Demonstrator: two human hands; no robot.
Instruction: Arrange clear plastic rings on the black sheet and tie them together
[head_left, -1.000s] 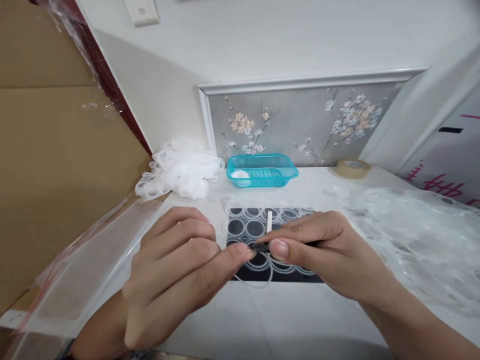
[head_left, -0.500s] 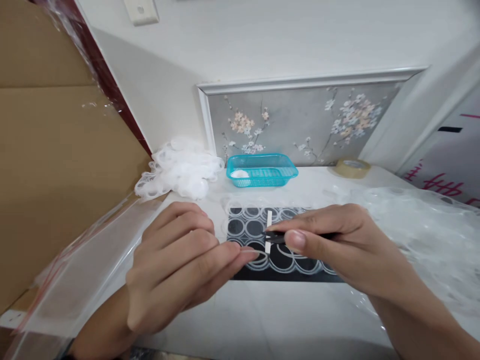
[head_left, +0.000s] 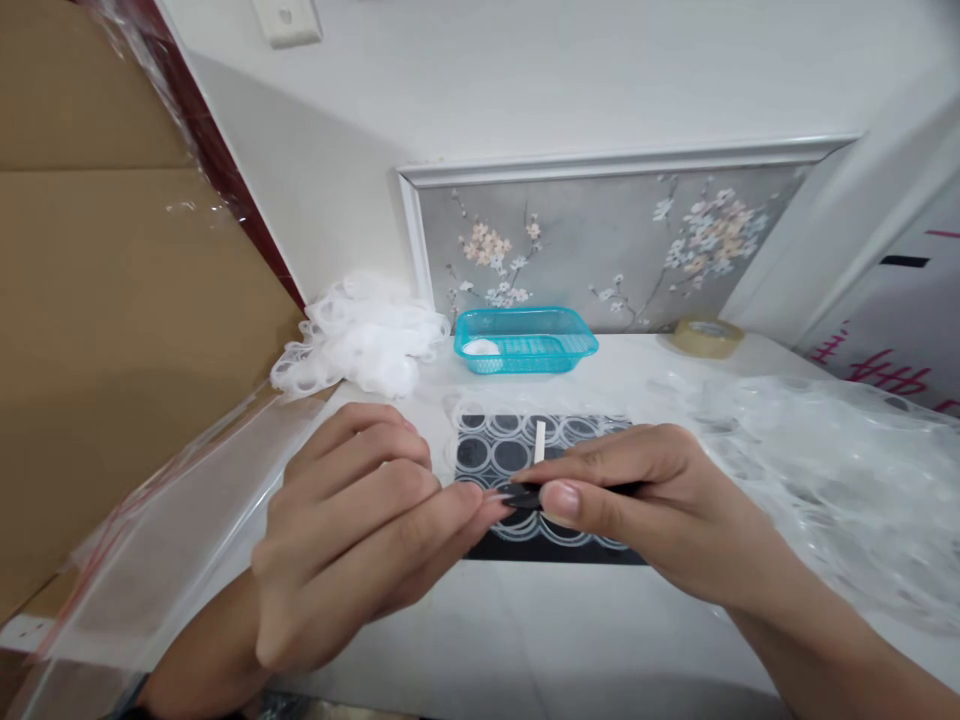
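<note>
My left hand (head_left: 360,540) is closed, with thumb and forefinger pinched on the edge of a thin clear plastic ring, mostly hidden by the fingers. My right hand (head_left: 645,495) grips a slim black pointed two-armed tool (head_left: 525,495), like tweezers or small snips. Its tip meets the left fingertips. Under both hands lies a black mat (head_left: 480,548) covered with rows of clear rings (head_left: 510,455). A narrow white strip (head_left: 540,440) lies upright in the view on the mat, its lower end behind the right hand.
A turquoise basket (head_left: 555,362) with a small white round item (head_left: 481,348) stands against the wall. Left of it is a heap of white rings (head_left: 360,340). Clear ring sheets (head_left: 832,480) pile at right, near a tape roll (head_left: 705,338). Plastic bags (head_left: 180,530) lie beside cardboard (head_left: 112,350).
Half a second ago the tool was farther right with its arms apart; now it is back at the left fingertips, its arms together. The left hand has barely moved.
</note>
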